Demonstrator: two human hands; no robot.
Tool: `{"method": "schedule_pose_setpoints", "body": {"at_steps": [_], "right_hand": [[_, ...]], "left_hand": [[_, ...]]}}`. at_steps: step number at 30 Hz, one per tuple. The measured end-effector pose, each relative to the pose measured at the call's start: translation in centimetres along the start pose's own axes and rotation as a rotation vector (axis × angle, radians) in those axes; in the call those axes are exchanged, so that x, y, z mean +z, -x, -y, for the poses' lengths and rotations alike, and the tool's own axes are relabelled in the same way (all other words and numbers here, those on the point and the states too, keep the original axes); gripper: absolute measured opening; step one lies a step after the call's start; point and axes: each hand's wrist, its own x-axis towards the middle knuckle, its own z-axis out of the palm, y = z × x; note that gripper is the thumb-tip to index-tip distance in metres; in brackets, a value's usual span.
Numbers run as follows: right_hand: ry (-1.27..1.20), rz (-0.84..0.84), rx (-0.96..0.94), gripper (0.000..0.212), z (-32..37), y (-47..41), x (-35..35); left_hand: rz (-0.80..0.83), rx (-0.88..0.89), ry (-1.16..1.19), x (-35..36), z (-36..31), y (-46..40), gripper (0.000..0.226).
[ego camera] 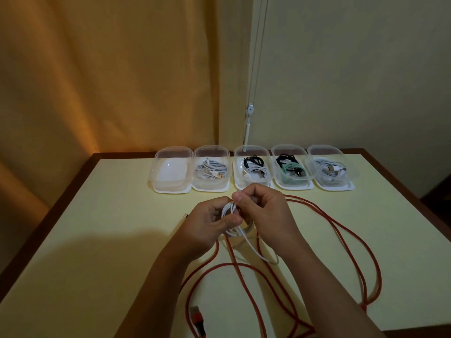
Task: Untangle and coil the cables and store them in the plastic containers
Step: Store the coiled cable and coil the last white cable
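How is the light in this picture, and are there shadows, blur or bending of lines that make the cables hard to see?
Head view: dim, warm light, brightest on the curtain at left; the arms cast a wide soft shadow on the table at lower left; the white cable in the left hand and right hand looks slightly soft; the table edges splay outward from the wide lens; no strong glare on the plastic containers.

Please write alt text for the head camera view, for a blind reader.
Both hands, left hand and right hand, hold a white cable they are coiling above a pale table. A long red cable sprawls loose; five clear containers line the far edge.
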Motion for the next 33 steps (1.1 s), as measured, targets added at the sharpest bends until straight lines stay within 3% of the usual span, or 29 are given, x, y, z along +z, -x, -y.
{"method": "schedule_pose_setpoints", "body": {"at_steps": [3, 6, 11, 16, 19, 23, 27, 33], "right_hand": [[-0.001, -0.010, -0.009, 0.019, -0.1, 0.1, 0.1], [0.022, -0.041, -0.023, 0.018, -0.3, 0.1, 0.1], [0.079, -0.109, -0.001, 0.019, -0.5, -0.2, 0.4], [0.130, -0.078, -0.019, 0.014, -0.6, 0.1, 1.4], [0.133, -0.054, -0.033, 0.012, -0.6, 0.3, 2.1], [0.079, -0.080, -0.026, 0.012, -0.7, 0.2, 1.8], [0.091, -0.133, -0.029, 0.014, -1.0, 0.1, 1.7], [0.024, -0.215, -0.006, 0.021, -1.0, -0.4, 0.4]], "left_hand": [[0.005, -0.022, 0.004, 0.0, -0.1, 0.2, 0.009], [-0.038, -0.032, -0.128, -0.1, 0.0, 0.2, 0.018], [-0.291, -0.096, -0.298, 0.9, -0.3, 0.0, 0.022], [-0.431, -0.122, -0.537, 1.6, 0.0, 0.1, 0.016], [-0.526, -0.184, -0.435, 1.8, 0.0, 0.0, 0.013], [-0.500, -0.274, -0.115, 1.4, -0.5, -0.3, 0.017], [-0.388, -0.247, 0.076, 0.9, -0.4, -0.2, 0.017], [-0.353, -0.060, -0.329, 0.1, 0.4, 0.0, 0.021]]}}
